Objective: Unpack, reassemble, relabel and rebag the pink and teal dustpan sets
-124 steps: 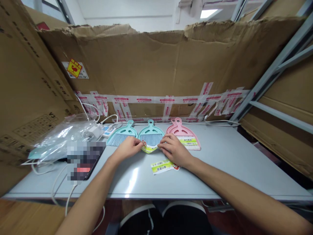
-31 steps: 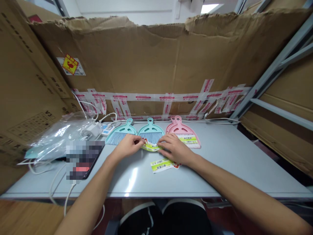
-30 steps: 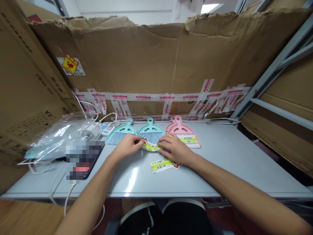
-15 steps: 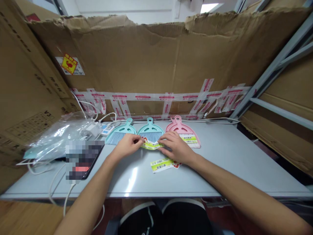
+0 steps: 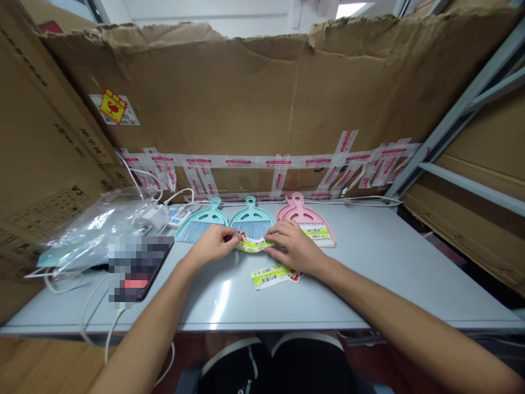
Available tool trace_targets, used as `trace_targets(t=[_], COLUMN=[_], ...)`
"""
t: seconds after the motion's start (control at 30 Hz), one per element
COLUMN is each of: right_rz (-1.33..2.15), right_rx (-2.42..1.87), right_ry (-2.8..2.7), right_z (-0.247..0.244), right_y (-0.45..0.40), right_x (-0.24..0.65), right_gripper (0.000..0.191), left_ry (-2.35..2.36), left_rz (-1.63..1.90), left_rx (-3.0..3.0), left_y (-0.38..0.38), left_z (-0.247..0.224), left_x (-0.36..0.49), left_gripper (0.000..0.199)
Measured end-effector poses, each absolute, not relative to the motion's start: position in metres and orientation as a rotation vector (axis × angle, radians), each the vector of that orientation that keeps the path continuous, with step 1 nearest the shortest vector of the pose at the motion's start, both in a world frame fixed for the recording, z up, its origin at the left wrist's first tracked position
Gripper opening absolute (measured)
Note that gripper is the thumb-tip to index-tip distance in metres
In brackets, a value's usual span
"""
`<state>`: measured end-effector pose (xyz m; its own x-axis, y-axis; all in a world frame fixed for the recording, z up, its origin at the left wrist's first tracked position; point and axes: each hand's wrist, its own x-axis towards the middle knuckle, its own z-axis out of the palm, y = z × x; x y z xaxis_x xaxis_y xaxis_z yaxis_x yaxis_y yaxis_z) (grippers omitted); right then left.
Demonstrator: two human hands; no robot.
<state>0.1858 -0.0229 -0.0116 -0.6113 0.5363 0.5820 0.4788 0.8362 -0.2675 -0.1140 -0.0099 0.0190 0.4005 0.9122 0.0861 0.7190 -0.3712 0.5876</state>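
Note:
My left hand [image 5: 213, 243] pinches the left end of a curved green-and-white label strip [image 5: 255, 245]. The strip's right end is between the fingers of my right hand [image 5: 293, 244]. Just behind the strip lies a teal dustpan with a blue-bristled brush [image 5: 251, 221]. Another teal dustpan set [image 5: 200, 221] is to its left, partly behind my left hand. Pink dustpans with a brush [image 5: 305, 212] lie at the right, a label [image 5: 319, 235] across the bristles. A loose label [image 5: 271, 276] rests flat in front of my right hand.
On the grey table [image 5: 369, 273], a phone [image 5: 153, 268], partly pixelated, lies at the left beside clear plastic bags [image 5: 106, 224], a power strip [image 5: 179, 216] and white cables. A cardboard sheet [image 5: 246, 98] stands behind, a metal frame [image 5: 463, 117] at the right.
Both hands keep their hold on the strip with hardly any movement. The whole view has shifted very slightly.

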Motion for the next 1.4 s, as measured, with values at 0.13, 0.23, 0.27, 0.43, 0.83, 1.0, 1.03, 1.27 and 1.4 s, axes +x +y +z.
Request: trace_targets(t=[0.13, 0.23, 0.27, 0.43, 0.83, 1.0, 1.03, 1.27, 1.4], right_rz=[0.128, 0.147, 0.152, 0.175, 0.158, 0.148, 0.147, 0.129, 0.116], right_rx=[-0.779, -0.800, -0.799, -0.782, -0.763, -0.778, -0.780, -0.800, -0.821], right_ry=[-2.338, -2.343, -2.342, -2.338, -2.321, -2.314, -2.312, -2.283, -2.278], right_z=[-0.0125, -0.0128, -0.0129, -0.0129, -0.0135, -0.0131, -0.0123, -0.0109, -0.0139], right_y=[-0.0213, -0.0208, -0.0208, -0.0216, -0.0217, -0.0218, -0.0222, -0.0224, -0.0192], right_x=[0.1865, 0.1868, 0.1867, 0.1857, 0.1851, 0.1845, 0.1844, 0.1845, 0.1839], right_gripper=[0.019, 0.018, 0.018, 0.017, 0.019, 0.019, 0.019, 0.020, 0.019], left_ry=[1.412, 1.411, 1.410, 1.398, 1.411, 1.429, 1.433, 1.471, 1.512], left_rz=[0.564, 0.550, 0.546, 0.533, 0.562, 0.560, 0.563, 0.582, 0.537], left_rx=[2.196, 2.188, 2.188, 2.185, 2.199, 2.211, 2.211, 2.230, 2.268], left_y=[-0.0101, -0.0107, -0.0108, -0.0108, -0.0125, -0.0127, -0.0126, -0.0106, -0.0098], left_z=[0.0189, 0.0193, 0.0194, 0.0195, 0.0221, 0.0241, 0.0242, 0.0205, 0.0180], left_x=[-0.1136, -0.1133, -0.1131, -0.1124, -0.1122, -0.1115, -0.1115, -0.1131, -0.1139], left_gripper=[0.046, 0.045, 0.045, 0.046, 0.045, 0.047, 0.047, 0.047, 0.046])
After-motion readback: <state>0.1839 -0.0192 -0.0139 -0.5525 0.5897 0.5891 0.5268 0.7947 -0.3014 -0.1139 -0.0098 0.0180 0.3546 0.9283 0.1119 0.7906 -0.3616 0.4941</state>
